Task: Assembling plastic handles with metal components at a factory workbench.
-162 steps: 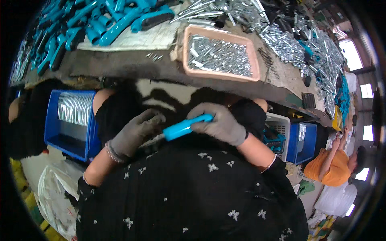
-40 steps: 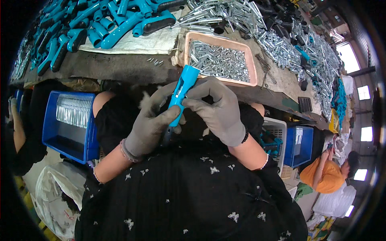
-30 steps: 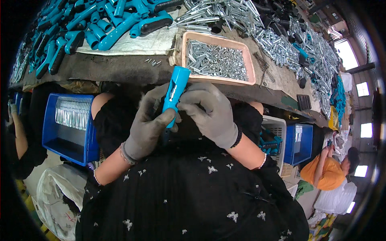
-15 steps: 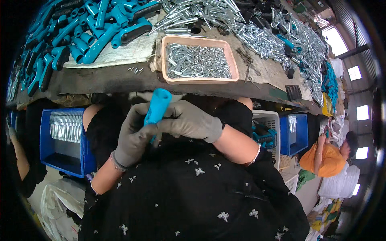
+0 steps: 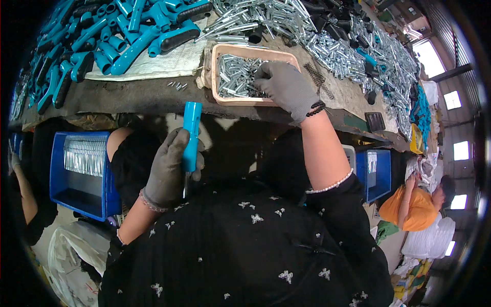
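My left hand (image 5: 169,166), in a grey glove, is closed round a teal plastic tube (image 5: 191,138) held upright in front of my chest. A thin metal rod (image 5: 185,185) sticks out below the tube. Over at the bench, my right hand (image 5: 289,88), also gloved, reaches into a shallow pink plastic tray (image 5: 219,48) of small silvery metal pins (image 5: 238,74). Its fingers are curled down among the pins, and what the fingertips pinch is hidden.
Teal tool handles (image 5: 130,51) pile up at the bench's far left. Long metal rods (image 5: 245,23) and more silvery parts heap behind and right of the tray. Blue crates (image 5: 84,189) stand below on both sides. A person in orange (image 5: 406,207) sits at the right.
My right hand has let go of the teal tube and moved forward into the tray of pins. My left hand keeps the tube, now more upright and slightly lower.
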A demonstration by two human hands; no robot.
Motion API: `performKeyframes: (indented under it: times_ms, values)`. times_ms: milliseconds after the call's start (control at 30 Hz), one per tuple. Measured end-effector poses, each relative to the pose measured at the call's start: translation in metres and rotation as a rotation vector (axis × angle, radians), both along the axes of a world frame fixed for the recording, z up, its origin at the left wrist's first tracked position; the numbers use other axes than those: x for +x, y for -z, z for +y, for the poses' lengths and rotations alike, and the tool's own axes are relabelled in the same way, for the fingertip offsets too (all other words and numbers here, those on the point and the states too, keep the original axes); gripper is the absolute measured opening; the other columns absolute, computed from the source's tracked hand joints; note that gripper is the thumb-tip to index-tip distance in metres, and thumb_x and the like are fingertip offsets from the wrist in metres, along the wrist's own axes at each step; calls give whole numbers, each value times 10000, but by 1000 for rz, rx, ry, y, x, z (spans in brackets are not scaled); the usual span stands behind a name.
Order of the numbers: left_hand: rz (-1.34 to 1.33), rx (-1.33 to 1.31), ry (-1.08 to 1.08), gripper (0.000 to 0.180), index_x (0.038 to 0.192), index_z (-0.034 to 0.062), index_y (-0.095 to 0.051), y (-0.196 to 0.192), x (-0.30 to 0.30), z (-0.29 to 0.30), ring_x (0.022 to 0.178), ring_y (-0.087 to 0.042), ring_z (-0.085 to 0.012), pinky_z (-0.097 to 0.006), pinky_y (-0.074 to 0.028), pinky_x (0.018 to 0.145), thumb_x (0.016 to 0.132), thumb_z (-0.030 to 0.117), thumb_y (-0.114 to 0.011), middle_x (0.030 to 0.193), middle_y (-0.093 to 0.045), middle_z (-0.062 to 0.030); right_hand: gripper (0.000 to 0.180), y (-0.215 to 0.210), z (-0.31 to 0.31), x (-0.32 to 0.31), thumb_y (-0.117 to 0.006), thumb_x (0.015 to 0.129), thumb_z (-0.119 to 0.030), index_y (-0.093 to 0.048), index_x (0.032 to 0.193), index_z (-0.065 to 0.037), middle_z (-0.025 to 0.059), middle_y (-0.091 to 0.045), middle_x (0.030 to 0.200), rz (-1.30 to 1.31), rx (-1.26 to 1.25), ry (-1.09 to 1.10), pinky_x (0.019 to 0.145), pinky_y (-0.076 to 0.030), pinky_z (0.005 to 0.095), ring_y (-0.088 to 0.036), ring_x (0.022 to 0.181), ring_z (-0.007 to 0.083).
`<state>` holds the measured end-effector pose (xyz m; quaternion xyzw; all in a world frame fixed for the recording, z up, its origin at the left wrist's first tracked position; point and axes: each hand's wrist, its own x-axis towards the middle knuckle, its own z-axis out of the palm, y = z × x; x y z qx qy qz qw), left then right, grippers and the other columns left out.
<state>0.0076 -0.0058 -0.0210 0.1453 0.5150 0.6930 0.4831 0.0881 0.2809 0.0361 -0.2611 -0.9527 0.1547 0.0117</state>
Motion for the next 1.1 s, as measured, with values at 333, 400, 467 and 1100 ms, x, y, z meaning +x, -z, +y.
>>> performKeyframes:
  times_ms: [333, 400, 467, 1100]
  values:
    - [-359, 172, 31, 589, 1413, 82, -455, 3, -17, -3, 608, -567, -112, -244, -470, 525, 1015, 514, -500, 830, -605, -36, 239, -21, -43, 24, -662, 893, -194, -736, 1052, -31, 145, -734, 931, 421, -325, 27, 797, -534, 335, -698, 858, 236]
    - [-579, 272, 90, 582, 1467, 129, -407, 11, -20, -4, 563, -529, -121, -281, -458, 514, 1019, 492, -488, 815, -599, -47, 224, -25, -72, 29, -664, 898, -157, -733, 1051, -9, 102, -739, 902, 421, -664, -5, 761, -530, 286, -677, 813, 144]
    - [-659, 373, 148, 567, 1391, 154, -458, 14, -19, 0, 565, -531, -128, -279, -442, 507, 994, 556, -494, 831, -605, -60, 186, -15, -104, 27, -664, 902, -70, -714, 1054, 25, 77, -735, 898, 459, -1011, -31, 739, -525, 252, -649, 776, 118]
    - [-227, 370, 374, 662, 1153, 64, -571, 24, -31, -18, 535, -538, -214, -337, -432, 516, 917, 681, -533, 700, -587, -88, 231, 45, -140, 6, -752, 859, -86, -616, 1037, -28, 45, -600, 1064, 504, -1640, -146, 832, -481, 284, -570, 973, 119]
